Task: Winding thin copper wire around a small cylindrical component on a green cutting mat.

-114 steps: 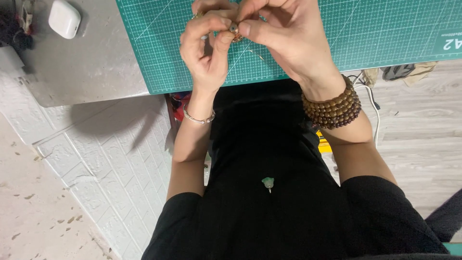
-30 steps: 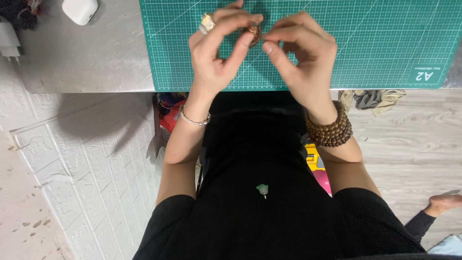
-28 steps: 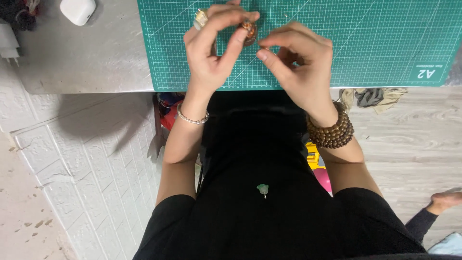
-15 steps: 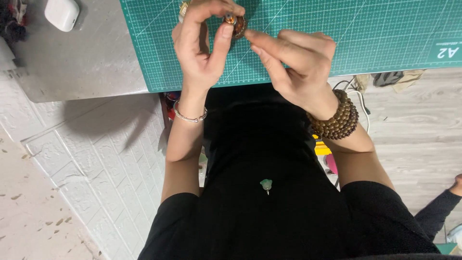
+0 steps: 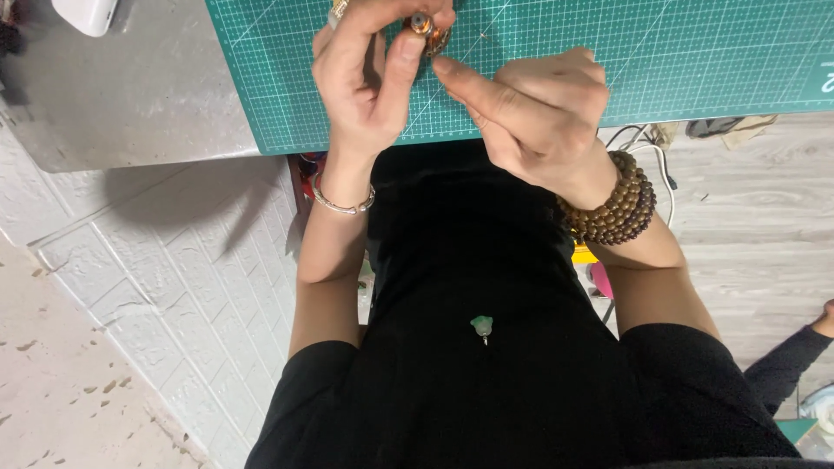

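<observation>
The left hand point(image 5: 369, 87) sits at the upper middle of the frame, its thumb and fingers pinched together on a small cluster of brown and orange beads point(image 5: 427, 30) held just above the green cutting mat point(image 5: 695, 61). The beads lie at the very top edge of the frame, above and slightly right of that hand's palm, so part of the cluster is cut off and its full shape cannot be told. The right hand point(image 5: 539, 117) comes in from the lower right, fingers curled and its forefinger stretched up and left, with the tip touching or almost touching the underside of the beads; whether it grips anything fine, such as a thread, is too small to see. So the beads lie up and left of the right hand, and the left hand is the nearer, already clamped on them. A silver bangle point(image 5: 340, 204) rings the left wrist; a stack of dark wooden bead bracelets point(image 5: 621, 204) wraps the right wrist. The mat rests on a grey desk point(image 5: 130, 95), with a white object point(image 5: 87, 13) at the upper left corner. Below, a black shirt carries a small green pendant point(image 5: 481, 326)
</observation>
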